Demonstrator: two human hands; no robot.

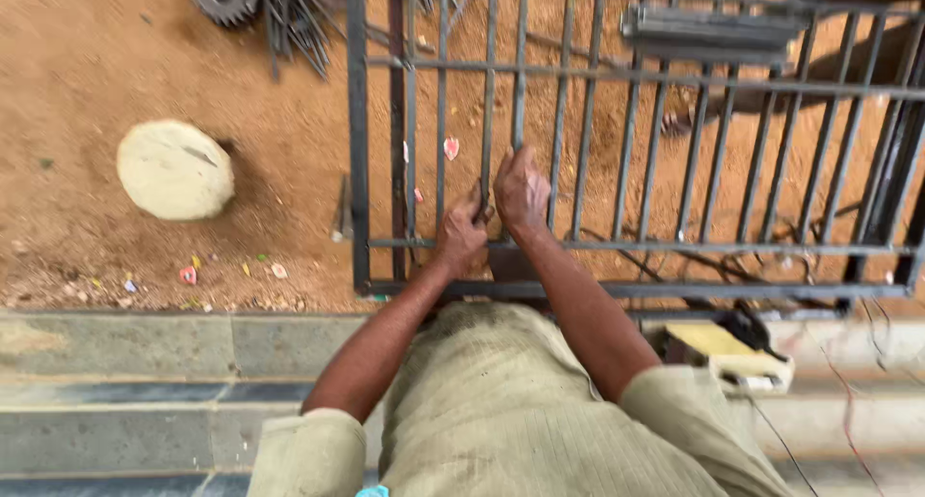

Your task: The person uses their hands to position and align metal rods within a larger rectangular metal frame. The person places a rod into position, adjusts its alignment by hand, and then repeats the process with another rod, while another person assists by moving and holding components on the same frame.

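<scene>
Fingers of the right hand [521,193] and left hand [462,235] wrap adjacent upright bars of the grey metal grille [636,287]. Its long axis runs left-right over sandy ground [116,64]; stone step [145,348] borders its near edge.

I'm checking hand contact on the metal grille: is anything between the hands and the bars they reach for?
Nothing visible. The left hand and right hand rest directly on upright bars of the grey metal grille lying over the sandy ground.
</scene>
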